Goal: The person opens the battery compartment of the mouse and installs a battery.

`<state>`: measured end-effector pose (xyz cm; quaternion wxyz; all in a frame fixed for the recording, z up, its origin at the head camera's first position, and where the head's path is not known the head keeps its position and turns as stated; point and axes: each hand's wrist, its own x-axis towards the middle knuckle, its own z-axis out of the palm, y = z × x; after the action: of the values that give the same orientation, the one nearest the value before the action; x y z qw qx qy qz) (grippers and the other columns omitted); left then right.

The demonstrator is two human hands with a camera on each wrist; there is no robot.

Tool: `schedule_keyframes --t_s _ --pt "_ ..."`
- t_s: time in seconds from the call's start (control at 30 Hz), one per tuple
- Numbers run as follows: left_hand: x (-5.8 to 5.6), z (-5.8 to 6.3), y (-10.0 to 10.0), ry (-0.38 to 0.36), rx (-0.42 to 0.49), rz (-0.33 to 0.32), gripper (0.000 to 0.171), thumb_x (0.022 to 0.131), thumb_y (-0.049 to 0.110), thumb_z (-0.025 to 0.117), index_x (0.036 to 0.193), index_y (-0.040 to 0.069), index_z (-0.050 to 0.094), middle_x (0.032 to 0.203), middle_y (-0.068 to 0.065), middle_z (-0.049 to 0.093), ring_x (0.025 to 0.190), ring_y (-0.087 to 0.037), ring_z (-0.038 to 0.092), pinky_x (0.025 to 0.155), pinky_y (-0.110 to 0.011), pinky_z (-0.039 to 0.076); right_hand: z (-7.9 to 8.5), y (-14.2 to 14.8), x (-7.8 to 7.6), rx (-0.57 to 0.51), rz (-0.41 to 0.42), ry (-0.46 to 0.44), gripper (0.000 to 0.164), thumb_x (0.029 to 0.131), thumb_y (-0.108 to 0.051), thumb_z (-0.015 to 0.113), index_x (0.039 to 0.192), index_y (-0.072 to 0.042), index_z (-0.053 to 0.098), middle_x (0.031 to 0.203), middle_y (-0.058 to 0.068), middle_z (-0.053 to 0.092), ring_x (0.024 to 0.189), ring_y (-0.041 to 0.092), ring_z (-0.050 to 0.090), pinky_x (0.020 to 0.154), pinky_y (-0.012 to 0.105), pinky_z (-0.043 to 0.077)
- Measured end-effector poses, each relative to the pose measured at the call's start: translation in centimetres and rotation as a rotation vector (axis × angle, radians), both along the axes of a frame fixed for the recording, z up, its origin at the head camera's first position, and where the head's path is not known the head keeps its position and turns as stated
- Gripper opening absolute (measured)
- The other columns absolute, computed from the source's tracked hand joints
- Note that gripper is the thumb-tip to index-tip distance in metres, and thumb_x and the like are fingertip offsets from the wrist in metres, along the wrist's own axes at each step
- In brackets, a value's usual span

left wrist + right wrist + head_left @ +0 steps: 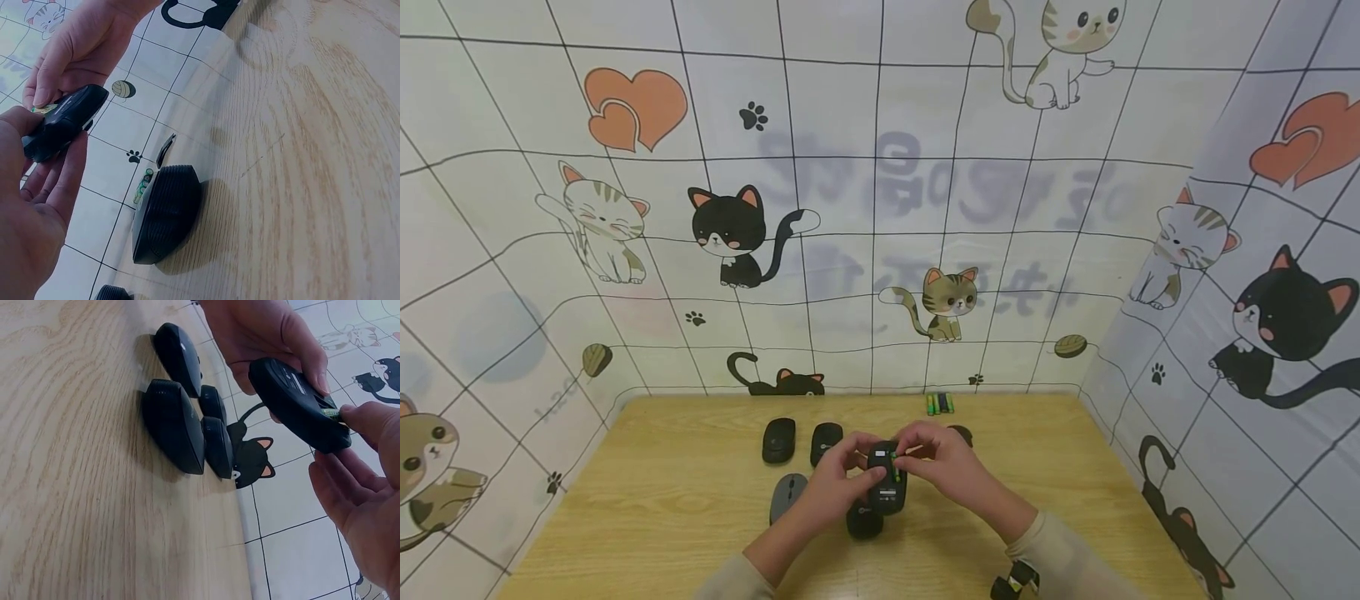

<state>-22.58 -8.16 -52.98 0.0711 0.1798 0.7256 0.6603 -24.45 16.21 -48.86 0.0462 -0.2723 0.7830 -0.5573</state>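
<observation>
A black computer mouse [887, 498] is held underside up above the table, its battery slot uncovered. My left hand [841, 482] grips it, with the thumb on the underside and the fingers behind the far side. At the slot, my right hand [951, 467] pinches a green battery [331, 414] between thumb and finger. The right wrist view shows the battery partly in the slot under the thumb tip. Another black mouse [865, 522] sits on the table just below the held one, partly covered by it.
Left of the hands stand a black mouse [778, 442], a second black mouse [826, 439] and a grey mouse [787, 495]. Several green batteries [940, 404] lie at the table's back edge. A thin black cover [165, 150] lies behind the right hand.
</observation>
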Motion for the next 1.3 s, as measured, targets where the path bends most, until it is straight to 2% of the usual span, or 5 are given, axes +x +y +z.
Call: schedule_keyframes --t_s 0.2,0.5,0.77,0.97,1.3 --pt "-0.02 0.04 0.02 0.008 -0.001 0.007 0.035 0.106 0.015 0.078 0.139 0.016 0.067 0.125 -0.012 0.063 0.107 -0.028 0.066 0.072 -0.035 0.068 -0.31 -0.11 0.16 -0.011 -0.014 -0.029 0.007 0.103 -0.007 0.08 0.103 -0.01 0.073 0.128 0.01 0.074 0.118 0.026 0.073 0.092 0.035 0.066" --pt "-0.04 0.02 0.23 0.027 -0.005 0.008 0.035 0.106 0.016 0.077 0.14 0.016 0.067 0.13 -0.011 0.063 0.108 -0.028 0.065 0.073 -0.035 0.067 -0.59 -0.22 0.33 -0.026 -0.026 -0.029 0.008 0.104 -0.006 0.079 0.104 -0.009 0.071 0.127 0.01 0.074 0.118 0.025 0.071 0.092 0.035 0.066" --pt "-0.1 -0.07 0.38 0.045 -0.011 0.014 0.035 0.106 0.016 0.078 0.139 0.016 0.067 0.128 -0.01 0.064 0.108 -0.027 0.066 0.074 -0.034 0.067 -0.66 -0.41 0.51 -0.033 -0.04 -0.037 0.017 0.103 -0.002 0.078 0.114 -0.008 0.066 0.126 0.011 0.073 0.12 0.031 0.069 0.089 0.031 0.061" --pt "0.06 0.0 0.46 0.047 -0.011 0.012 0.036 0.105 0.014 0.078 0.14 0.014 0.067 0.128 -0.012 0.065 0.107 -0.027 0.066 0.075 -0.032 0.066 -0.64 -0.42 0.65 -0.046 -0.051 -0.065 0.019 0.103 -0.001 0.077 0.116 -0.006 0.065 0.125 0.013 0.071 0.116 0.032 0.067 0.084 0.031 0.059" --pt "-0.12 -0.31 0.77 0.084 -0.011 -0.007 0.035 0.105 0.014 0.079 0.138 0.015 0.067 0.13 -0.011 0.065 0.106 -0.024 0.066 0.079 -0.03 0.064 -0.61 -0.68 0.88 -0.046 -0.096 -0.066 0.02 0.1 0.005 0.074 0.115 -0.006 0.067 0.117 0.012 0.073 0.109 0.028 0.068 0.082 0.029 0.064"
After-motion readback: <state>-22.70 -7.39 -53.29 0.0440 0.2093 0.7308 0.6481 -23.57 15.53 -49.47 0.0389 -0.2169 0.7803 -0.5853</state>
